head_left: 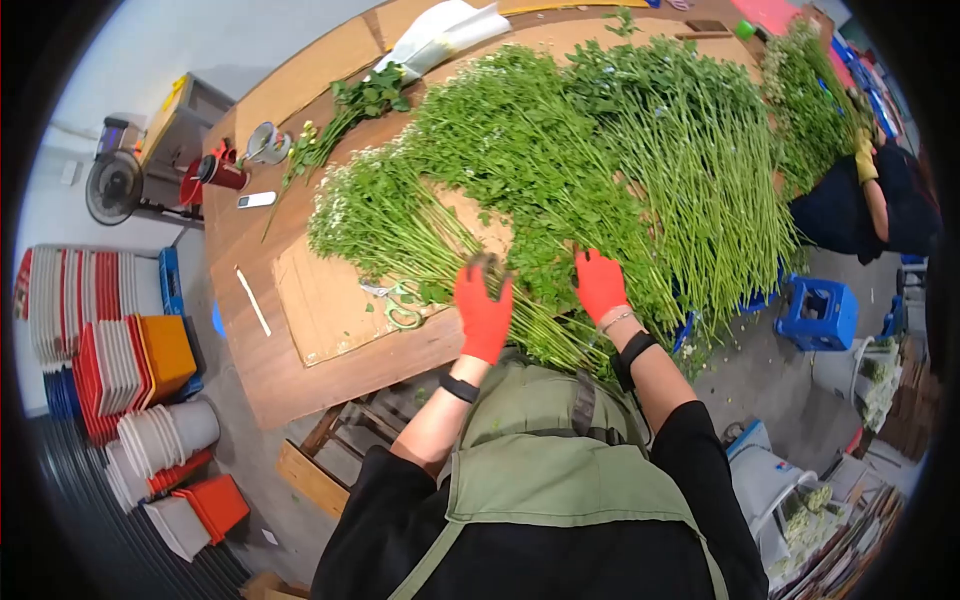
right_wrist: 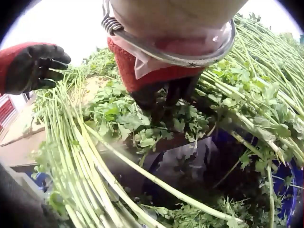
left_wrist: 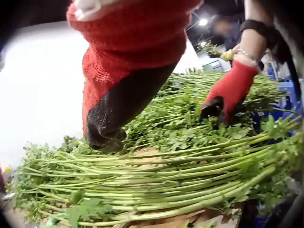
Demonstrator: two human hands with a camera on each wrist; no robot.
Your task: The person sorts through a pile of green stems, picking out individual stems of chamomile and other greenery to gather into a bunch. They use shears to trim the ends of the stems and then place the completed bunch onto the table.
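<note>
Long green stems with leaves and small white flowers (head_left: 375,215) lie in a bundle across the table's near edge. My left hand (head_left: 484,312), in a red glove with dark fingers, is over these stems; its fingers (right_wrist: 50,69) are loosely spread in the right wrist view and hold nothing visible. My right hand (head_left: 603,288), gloved alike, reaches down into leafy greens (left_wrist: 175,135) beside the bundle. Leaves hide its fingertips, so whether they pinch anything cannot be seen. Green-handled scissors (head_left: 402,312) lie on cardboard (head_left: 320,310) left of my left hand.
A large pile of stems (head_left: 690,170) covers the table's right part. Cut roses (head_left: 350,110), a remote (head_left: 257,200) and a mug (head_left: 222,172) are at the left. Another person (head_left: 865,200) stands at the right, near a blue stool (head_left: 818,312). Stacked buckets (head_left: 165,355) stand on the left floor.
</note>
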